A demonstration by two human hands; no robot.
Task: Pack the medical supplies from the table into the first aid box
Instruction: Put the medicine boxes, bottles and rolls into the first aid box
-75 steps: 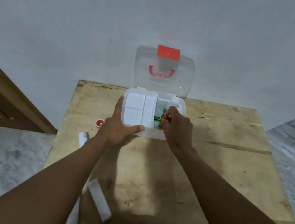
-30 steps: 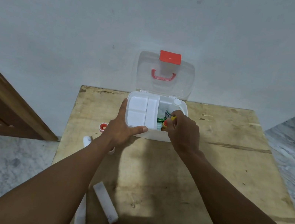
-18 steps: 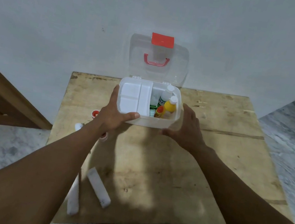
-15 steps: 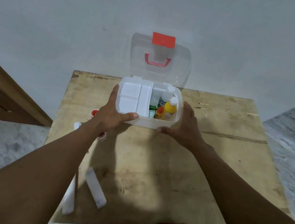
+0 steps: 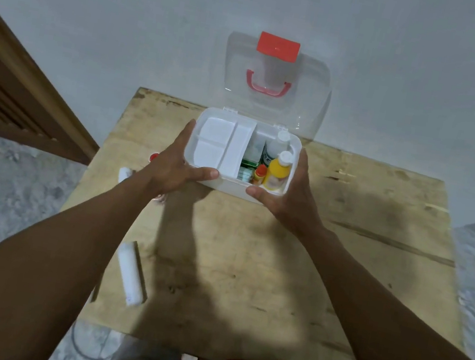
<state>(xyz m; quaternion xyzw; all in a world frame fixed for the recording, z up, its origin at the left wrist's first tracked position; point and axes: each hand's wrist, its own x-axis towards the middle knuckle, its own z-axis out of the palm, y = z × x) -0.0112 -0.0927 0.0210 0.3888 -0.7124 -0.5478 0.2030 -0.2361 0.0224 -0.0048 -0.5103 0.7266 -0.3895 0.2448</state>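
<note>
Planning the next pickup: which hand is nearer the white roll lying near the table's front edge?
Left. The left hand grips the box's left side, up from the roll; the right hand holds the box's right side, farther across.

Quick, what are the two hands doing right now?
Left hand: gripping the left side of the first aid box.
Right hand: gripping the box's right side, nothing else in its fingers.

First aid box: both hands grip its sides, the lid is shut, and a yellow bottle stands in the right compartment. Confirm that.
Not quite: the lid is open, standing upright behind the first aid box, as the head view shows. The rest holds: the left hand and right hand grip its sides, and the yellow bottle stands in the right compartment.
</note>
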